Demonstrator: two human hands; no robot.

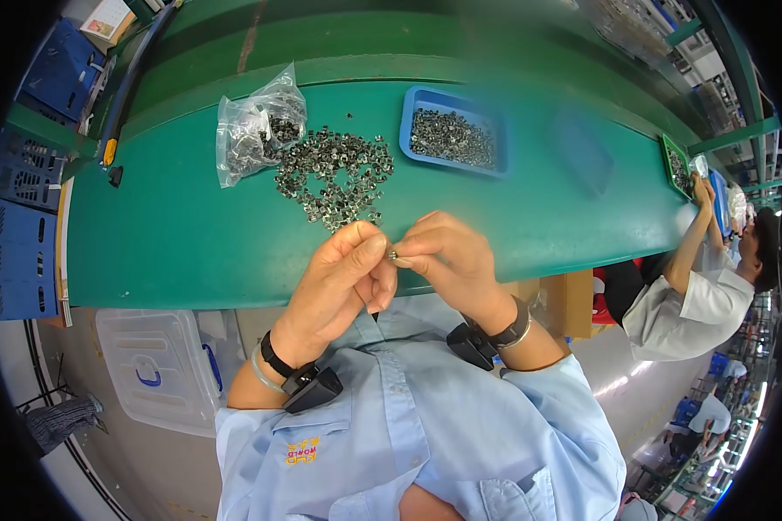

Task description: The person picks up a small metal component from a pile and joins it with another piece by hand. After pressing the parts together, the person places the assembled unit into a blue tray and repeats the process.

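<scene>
Close together over the front edge of the green table (191,234), my two hands meet at a small shiny metal part (393,255). The thumb and index finger of my right hand (450,259) pinch it. My left hand (343,273) has its thumb and fingertips closed against the same piece, which they partly hide. Just beyond my hands lies a loose pile of small metal parts (339,165). A clear plastic bag (239,143) with more of them rests at the pile's left. To its right stands a blue tray (406,143) holding many similar pieces.
A co-worker (695,300) sits at the right with hands by a green tray (669,161). Below the table at left is a lidded clear plastic box (156,365). Blue crates (22,252) stand at the far left. A cardboard box (573,304) is under the table's right side.
</scene>
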